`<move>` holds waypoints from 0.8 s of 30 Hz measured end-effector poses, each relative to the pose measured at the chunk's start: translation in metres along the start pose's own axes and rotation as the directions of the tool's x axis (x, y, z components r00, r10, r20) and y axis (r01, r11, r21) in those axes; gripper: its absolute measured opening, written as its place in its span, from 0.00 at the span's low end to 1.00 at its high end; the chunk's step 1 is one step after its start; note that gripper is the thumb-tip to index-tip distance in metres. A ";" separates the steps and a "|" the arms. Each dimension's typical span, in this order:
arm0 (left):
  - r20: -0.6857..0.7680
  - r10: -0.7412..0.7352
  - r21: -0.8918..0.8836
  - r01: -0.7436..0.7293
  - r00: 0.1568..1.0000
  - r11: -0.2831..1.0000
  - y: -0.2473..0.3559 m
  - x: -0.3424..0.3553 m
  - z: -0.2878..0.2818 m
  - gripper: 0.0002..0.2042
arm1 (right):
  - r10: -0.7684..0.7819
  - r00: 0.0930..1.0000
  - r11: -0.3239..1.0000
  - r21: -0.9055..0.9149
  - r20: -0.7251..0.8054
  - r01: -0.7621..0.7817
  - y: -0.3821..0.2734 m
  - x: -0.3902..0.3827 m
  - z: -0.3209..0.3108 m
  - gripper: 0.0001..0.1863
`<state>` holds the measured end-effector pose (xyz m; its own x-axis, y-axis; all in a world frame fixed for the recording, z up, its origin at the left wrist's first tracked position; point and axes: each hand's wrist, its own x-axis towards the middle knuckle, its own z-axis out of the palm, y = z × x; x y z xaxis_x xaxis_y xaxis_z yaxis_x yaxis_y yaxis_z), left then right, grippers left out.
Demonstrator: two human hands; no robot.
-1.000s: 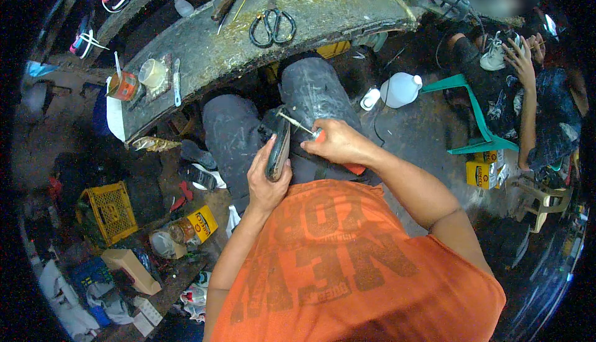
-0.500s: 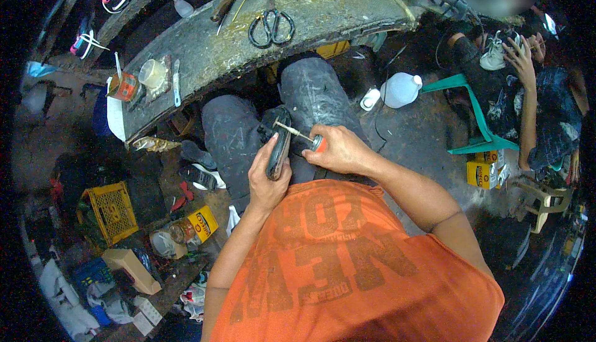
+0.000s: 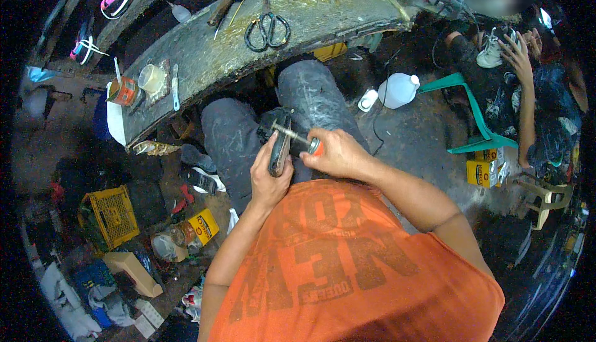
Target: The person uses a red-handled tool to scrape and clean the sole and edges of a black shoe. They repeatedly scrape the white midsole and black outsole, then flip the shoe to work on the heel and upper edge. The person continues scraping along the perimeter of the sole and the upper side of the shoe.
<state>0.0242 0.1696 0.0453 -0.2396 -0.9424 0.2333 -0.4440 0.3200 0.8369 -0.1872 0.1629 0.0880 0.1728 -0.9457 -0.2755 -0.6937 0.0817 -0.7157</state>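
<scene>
A dark shoe (image 3: 280, 155) stands tilted between my knees, over my lap. My left hand (image 3: 270, 179) is wrapped round its lower part, fingers on one side and thumb on the other. In my closed right hand (image 3: 338, 154) is a thin-shafted hand tool (image 3: 316, 147) with an orange and dark handle. Its pale shaft reaches left across the shoe's upper part and is blurred. Whether its tip touches or enters the shoe I cannot tell.
Ahead stands a worn bench (image 3: 211, 50) with black-handled scissors (image 3: 267, 32), a knife (image 3: 176, 87), a tin (image 3: 123, 91) and a cup (image 3: 151, 78). At right are a white jug (image 3: 398, 90), a green plastic frame (image 3: 478, 112) and another person's hand (image 3: 518, 59). A yellow crate (image 3: 112, 216) lies at left.
The tool's shaft is more blurred than before and has shifted slightly across the shoe. Both hands keep their hold. The whole view has shifted a little.
</scene>
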 end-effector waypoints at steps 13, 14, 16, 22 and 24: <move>0.001 0.016 0.050 -0.016 1.000 0.999 0.001 0.009 0.010 0.27 | -0.035 0.999 0.999 -0.009 -0.016 0.035 -0.006 -0.006 -0.005 0.24; 0.007 0.009 0.049 -0.010 1.000 0.999 0.001 0.009 0.011 0.27 | -0.037 0.999 0.999 -0.033 -0.007 0.036 -0.006 -0.007 -0.006 0.24; 0.022 -0.007 0.050 0.005 1.000 0.999 0.002 0.011 0.011 0.27 | -0.052 0.998 0.998 -0.025 -0.032 0.051 -0.007 -0.008 -0.005 0.23; 0.060 0.036 0.122 -0.043 0.998 0.992 0.008 0.018 0.012 0.30 | -0.092 0.993 0.995 -0.039 -0.077 0.090 -0.005 -0.015 -0.002 0.23; 0.078 0.026 0.127 -0.036 0.997 0.991 0.011 0.020 0.012 0.31 | -0.106 0.990 0.994 -0.033 -0.088 0.104 -0.004 -0.015 -0.003 0.23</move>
<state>0.0041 0.1555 0.0526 -0.3176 -0.9234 0.2155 -0.5411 0.3631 0.7585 -0.1896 0.1759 0.0968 0.1833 -0.9730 -0.1403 -0.6948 -0.0273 -0.7187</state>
